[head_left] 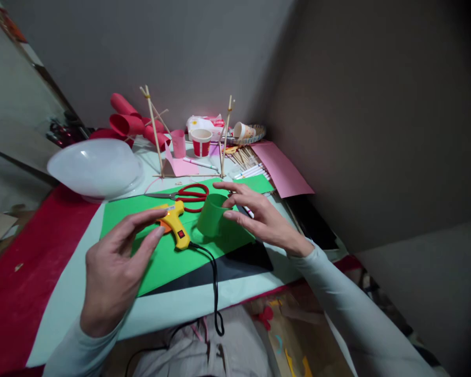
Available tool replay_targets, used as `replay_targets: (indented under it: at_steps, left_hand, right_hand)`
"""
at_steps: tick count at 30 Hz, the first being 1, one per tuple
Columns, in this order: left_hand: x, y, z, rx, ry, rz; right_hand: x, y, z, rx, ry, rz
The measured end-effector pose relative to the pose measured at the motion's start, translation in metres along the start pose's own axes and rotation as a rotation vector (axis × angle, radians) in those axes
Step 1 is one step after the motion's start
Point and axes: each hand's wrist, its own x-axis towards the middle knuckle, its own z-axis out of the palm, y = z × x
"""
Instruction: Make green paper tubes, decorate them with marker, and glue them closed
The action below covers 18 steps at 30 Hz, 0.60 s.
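Note:
My left hand (118, 262) hovers at the left of a yellow glue gun (177, 226), thumb and index finger apart with nothing visible between them. The glue gun lies on a green sheet (157, 267), and its black cord hangs over the table's front edge. At the right, my right hand (259, 209) has its thumb outside and a finger inside the rim of a green paper cup (212, 215), while its index finger sticks out above. The cup's base is at the green sheet; whether it touches is unclear. Red-handled scissors (192, 197) lie behind the glue gun.
Behind stand a wooden stick frame (157, 131), a red-and-white paper cup (201, 142) and a pink cup (178, 144). Red paper tubes (127, 124) are piled at back left, near a translucent bowl (96, 165). Markers, sticks and a pink sheet (284, 170) lie at right.

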Motion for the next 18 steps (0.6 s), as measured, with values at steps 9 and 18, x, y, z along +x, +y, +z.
replay_targets:
  at_steps: [9,18]
  left_hand:
    - [-0.012,0.001,0.02,-0.462,-0.008,-0.114]
    - [-0.007,0.015,0.043,-0.726,0.142,-0.357]
  right_hand:
    - [0.034,-0.038,-0.001,0.548,0.226,0.173]
    - [0.045,-0.027,0.016,0.676,0.155,0.069]
